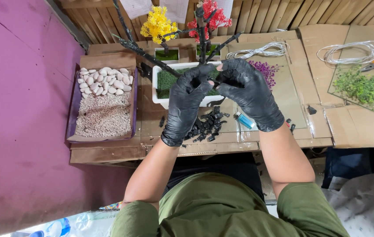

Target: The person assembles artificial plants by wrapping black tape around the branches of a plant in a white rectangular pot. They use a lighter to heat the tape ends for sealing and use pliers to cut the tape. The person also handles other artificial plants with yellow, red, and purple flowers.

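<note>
At frame centre, a bare black branched trunk (pixel 176 70) is pinched by left hand (pixel 186 103) and right hand (pixel 247 92) fingers over the white planter (pixel 160 100); no blossoms are attached.

Both hands meet mid-workbench (pixel 108 151) over white planter (pixel 158 98), black branches (pixel 145 53) fanning toward far-left corner, blocking reach there. Near edge: black scraps (pixel 204 125) and lighter (pixel 243 120) crowd strip under hands. Left edge filled by pebble tray (pixel 103 105). Far edge lined with yellow tree (pixel 158 24), red tree (pixel 209 15), wire coil (pixel 261 50). Open lane: bare glass pane (pixel 288 94) right of planter, purple sprig (pixel 263 70) at its far corner.
</note>
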